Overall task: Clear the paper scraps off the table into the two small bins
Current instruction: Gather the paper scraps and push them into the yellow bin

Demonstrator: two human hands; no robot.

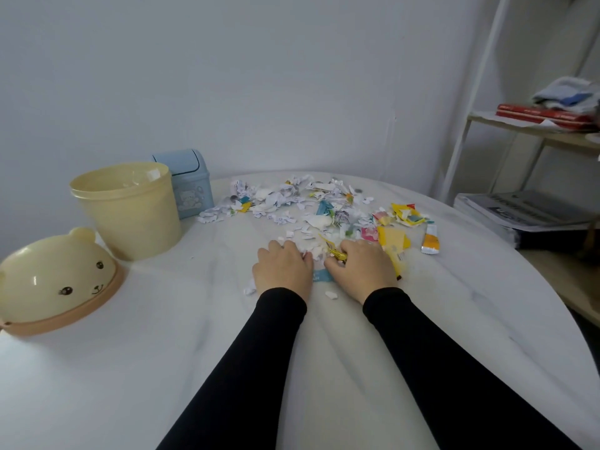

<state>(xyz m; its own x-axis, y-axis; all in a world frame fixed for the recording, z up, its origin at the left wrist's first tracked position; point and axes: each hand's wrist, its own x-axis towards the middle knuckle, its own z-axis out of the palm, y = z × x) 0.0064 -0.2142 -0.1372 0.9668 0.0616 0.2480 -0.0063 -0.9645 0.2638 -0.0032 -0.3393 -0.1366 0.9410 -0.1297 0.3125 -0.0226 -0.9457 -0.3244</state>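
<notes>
Black sleeves (324, 368) are being stretched over the white table (130, 368). Paper scraps (319, 250) are being gathered between the left hand (281, 271) and right hand (360, 271), fingers curled around them. More scraps (308, 203) are being left beyond, near the yellow bin (130, 212) and blue bin (191, 186).

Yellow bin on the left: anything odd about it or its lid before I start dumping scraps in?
The yellow bin stands upright and open. Its bear-face lid is off, lying tilted on the table in front of it. A white scrap clings to the bin's inner wall. No damage visible.
</notes>
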